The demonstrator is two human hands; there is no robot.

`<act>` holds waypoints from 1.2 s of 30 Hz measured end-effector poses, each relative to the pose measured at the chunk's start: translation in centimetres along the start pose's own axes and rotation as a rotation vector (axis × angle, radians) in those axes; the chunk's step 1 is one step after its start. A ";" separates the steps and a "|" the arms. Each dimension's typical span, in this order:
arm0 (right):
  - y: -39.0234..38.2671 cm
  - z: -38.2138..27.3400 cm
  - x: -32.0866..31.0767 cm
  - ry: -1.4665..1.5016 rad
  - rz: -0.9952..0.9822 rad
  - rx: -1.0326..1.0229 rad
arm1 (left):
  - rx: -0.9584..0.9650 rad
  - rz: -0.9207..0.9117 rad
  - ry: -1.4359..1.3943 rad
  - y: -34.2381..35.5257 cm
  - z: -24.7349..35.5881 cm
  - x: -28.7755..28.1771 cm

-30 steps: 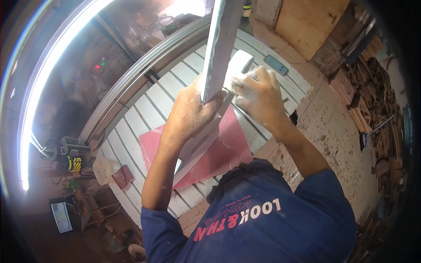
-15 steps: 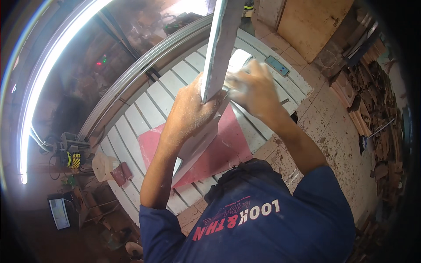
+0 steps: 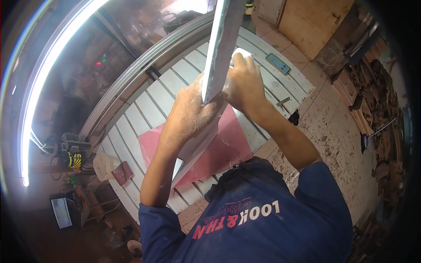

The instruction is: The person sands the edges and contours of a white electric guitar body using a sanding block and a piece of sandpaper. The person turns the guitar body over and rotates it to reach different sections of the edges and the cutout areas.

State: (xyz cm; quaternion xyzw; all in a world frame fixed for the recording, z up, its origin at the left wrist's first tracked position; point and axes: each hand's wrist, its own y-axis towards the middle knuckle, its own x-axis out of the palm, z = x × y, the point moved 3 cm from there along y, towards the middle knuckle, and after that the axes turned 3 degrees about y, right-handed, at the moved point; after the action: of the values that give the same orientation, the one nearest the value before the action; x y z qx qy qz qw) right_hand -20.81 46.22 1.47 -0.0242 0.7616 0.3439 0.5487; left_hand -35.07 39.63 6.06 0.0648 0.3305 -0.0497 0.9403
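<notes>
Left hand (image 3: 190, 109) gripping pale panel (image 3: 222, 57), right hand (image 3: 246, 85) curled at panel's right side, can't tell its hold, red sheet (image 3: 230, 138) below panel.

I have before me a white, dark-grooved slatted tabletop (image 3: 141, 115), bearing a flat pink sheet (image 3: 232, 144) and rectangular blue-grey device (image 3: 278, 64).

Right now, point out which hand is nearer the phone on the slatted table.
The right hand, right of the pale panel like the phone; the left hand, at the panel's lower end, is farther away.
</notes>
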 end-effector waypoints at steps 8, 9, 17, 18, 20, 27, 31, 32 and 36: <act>-6.1 4.9 -8.8 0.310 -0.168 0.216 | -0.021 0.080 0.005 -0.1 -2.0 -1.3; -6.1 4.7 -9.0 0.274 -0.233 0.170 | 0.024 0.092 0.027 0.0 -1.8 -1.3; -3.2 4.2 -3.1 0.131 -0.412 -0.111 | 0.018 0.069 0.056 -0.3 -1.3 -1.0; -2.8 4.2 -2.3 0.100 -0.426 -0.150 | 0.020 0.071 0.053 -0.4 -1.2 -1.0; -2.4 4.1 -1.0 0.084 -0.415 -0.170 | 0.021 0.075 0.051 -0.6 -1.2 -1.1; -4.9 1.5 1.5 0.303 -0.572 -0.291 | -0.028 0.086 0.012 -0.5 -1.5 -0.9; -6.3 0.2 2.2 1.383 -0.892 -0.068 | -0.010 0.104 0.016 -0.7 -1.2 -1.0; -6.1 0.3 2.0 1.386 -0.892 -0.070 | -0.011 0.104 0.019 -0.9 -1.4 -1.0; -5.8 1.1 0.8 1.133 -0.984 -0.021 | -0.025 0.126 0.007 -1.0 -1.8 -1.0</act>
State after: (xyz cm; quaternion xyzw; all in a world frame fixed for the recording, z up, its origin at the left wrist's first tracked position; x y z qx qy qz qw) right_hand -17.79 42.66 -2.28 -0.5405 0.8255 0.0008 0.1627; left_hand -37.13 39.02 5.21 0.0738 0.3295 0.0140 0.9411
